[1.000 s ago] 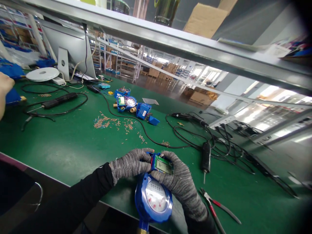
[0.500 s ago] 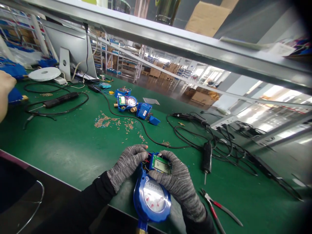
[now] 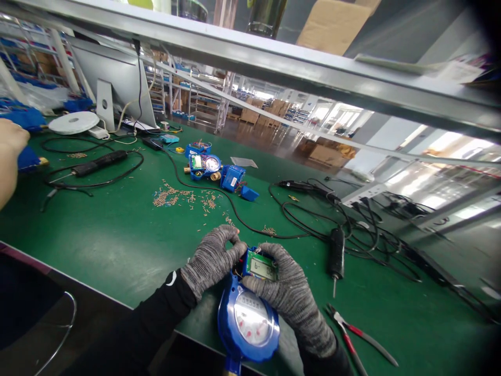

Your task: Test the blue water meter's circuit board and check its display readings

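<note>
A blue water meter (image 3: 250, 321) with a round dial rests at the bench's front edge, its brass end pointing toward me. At its far end is a green circuit board with a small digital display (image 3: 261, 268), seated in a blue housing. My right hand (image 3: 291, 284), in a grey knit glove, wraps around this display end, with the thumb below the screen and the fingers over its far corner. My left hand (image 3: 215, 258), gloved alike, is pinched at the housing's left corner by some wires. Whatever lies between its fingertips is hidden.
Cutting pliers (image 3: 346, 329) with red handles and a black electric screwdriver (image 3: 336, 253) lie on the right among cables. Small screws (image 3: 166, 197) are scattered mid-bench, before more blue meters (image 3: 204, 164). Another person's hand (image 3: 11, 156) is at the far left. A metal shelf (image 3: 235, 55) crosses above.
My left hand has shifted slightly right and up, its fingertips now over the housing's corner where red wires showed before. My right hand keeps its hold; the view has moved slightly.
</note>
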`<state>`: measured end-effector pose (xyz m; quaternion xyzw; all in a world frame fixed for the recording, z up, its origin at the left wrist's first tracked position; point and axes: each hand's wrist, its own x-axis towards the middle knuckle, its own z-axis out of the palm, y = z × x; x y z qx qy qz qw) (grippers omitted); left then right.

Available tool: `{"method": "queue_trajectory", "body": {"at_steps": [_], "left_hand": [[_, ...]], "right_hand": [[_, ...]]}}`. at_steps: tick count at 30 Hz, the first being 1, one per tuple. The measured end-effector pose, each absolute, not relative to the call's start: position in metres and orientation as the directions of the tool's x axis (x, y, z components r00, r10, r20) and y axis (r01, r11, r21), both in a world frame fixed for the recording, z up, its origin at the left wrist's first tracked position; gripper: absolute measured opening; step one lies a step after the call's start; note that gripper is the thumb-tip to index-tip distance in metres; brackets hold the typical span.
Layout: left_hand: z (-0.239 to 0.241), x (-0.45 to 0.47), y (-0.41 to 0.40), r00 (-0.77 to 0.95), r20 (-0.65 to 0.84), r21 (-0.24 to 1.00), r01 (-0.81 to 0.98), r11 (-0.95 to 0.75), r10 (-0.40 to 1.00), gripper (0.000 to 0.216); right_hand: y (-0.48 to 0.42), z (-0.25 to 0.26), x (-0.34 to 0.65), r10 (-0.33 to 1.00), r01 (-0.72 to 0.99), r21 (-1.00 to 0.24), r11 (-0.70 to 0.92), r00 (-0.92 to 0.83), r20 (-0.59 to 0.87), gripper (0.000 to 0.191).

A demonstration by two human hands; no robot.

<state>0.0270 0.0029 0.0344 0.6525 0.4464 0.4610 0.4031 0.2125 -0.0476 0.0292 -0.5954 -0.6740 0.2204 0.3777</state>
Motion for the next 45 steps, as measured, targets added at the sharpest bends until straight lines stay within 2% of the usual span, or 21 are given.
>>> {"method": "queue_trajectory", "body": {"at_steps": [3, 5, 8, 14, 19, 21, 23, 26, 29, 31, 33, 36, 38, 40, 43, 45], "left_hand": [[0.033, 0.025, 0.001, 0.203, 0.343, 0.879, 0.274, -0.389, 0.917, 0.011], [0.031, 0.02, 0.0, 0.254, 0.379, 0.863, 0.249, -0.439, 0.89, 0.011], [0.03, 0.017, 0.0, 0.3, 0.36, 0.89, 0.172, -0.421, 0.883, 0.009], [0.033, 0.028, 0.002, 0.093, 0.364, 0.889, 0.263, -0.376, 0.927, 0.014], [0.036, 0.013, -0.007, 0.22, 0.37, 0.902, 0.15, -0.406, 0.903, 0.008], [0.035, 0.002, -0.011, 0.275, 0.297, 0.947, 0.039, -0.319, 0.915, 0.011], [0.032, -0.006, -0.012, 0.335, 0.168, 0.985, -0.083, -0.148, 0.927, 0.015], [0.029, -0.012, -0.012, 0.412, -0.014, 0.974, -0.202, 0.106, 0.911, 0.026], [0.031, -0.012, -0.008, 0.496, -0.027, 0.956, -0.241, 0.167, 0.868, 0.036], [0.033, -0.012, -0.005, 0.561, 0.013, 0.972, -0.202, 0.122, 0.828, 0.031], [0.034, -0.014, -0.003, 0.56, 0.06, 0.994, -0.112, 0.003, 0.827, 0.027], [0.034, -0.019, -0.006, 0.397, 0.228, 0.956, 0.083, -0.282, 0.889, 0.025], [0.032, -0.023, -0.014, 0.297, 0.402, 0.849, 0.234, -0.474, 0.866, 0.022], [0.029, -0.025, -0.024, 0.306, 0.545, 0.694, 0.358, -0.625, 0.781, 0.014], [0.024, -0.025, -0.04, 0.416, 0.635, 0.459, 0.473, -0.752, 0.65, 0.016], [0.023, -0.022, -0.049, 0.429, 0.679, 0.32, 0.558, -0.766, 0.596, 0.019]], "right_hand": [[-0.049, 0.026, 0.213, 0.971, 0.613, -0.768, 0.184, 0.01, 0.241, 0.063], [-0.049, 0.026, 0.213, 0.973, 0.592, -0.788, 0.169, 0.029, 0.23, 0.065], [-0.05, 0.027, 0.21, 0.975, 0.58, -0.8, 0.158, 0.037, 0.219, 0.066], [-0.049, 0.029, 0.204, 0.97, 0.584, -0.788, 0.196, 0.005, 0.245, 0.064], [-0.05, 0.026, 0.21, 0.981, 0.602, -0.786, 0.14, 0.026, 0.194, 0.065], [-0.049, 0.027, 0.21, 0.981, 0.62, -0.769, 0.156, -0.006, 0.195, 0.063], [-0.048, 0.029, 0.207, 0.979, 0.643, -0.746, 0.174, -0.035, 0.199, 0.062], [-0.046, 0.034, 0.202, 0.981, 0.673, -0.72, 0.171, -0.048, 0.188, 0.06], [-0.047, 0.037, 0.199, 0.982, 0.673, -0.72, 0.169, -0.049, 0.184, 0.059], [-0.048, 0.038, 0.199, 0.981, 0.67, -0.724, 0.166, -0.039, 0.19, 0.059], [-0.048, 0.037, 0.2, 0.981, 0.668, -0.726, 0.163, -0.029, 0.193, 0.061], [-0.048, 0.036, 0.201, 0.98, 0.668, -0.726, 0.165, -0.032, 0.194, 0.063], [-0.048, 0.036, 0.201, 0.981, 0.674, -0.72, 0.165, -0.033, 0.193, 0.064], [-0.047, 0.036, 0.201, 0.981, 0.673, -0.721, 0.164, -0.035, 0.191, 0.064], [-0.047, 0.035, 0.202, 0.979, 0.659, -0.73, 0.178, -0.045, 0.198, 0.064], [-0.047, 0.034, 0.203, 0.976, 0.661, -0.726, 0.19, -0.049, 0.21, 0.063]]}}
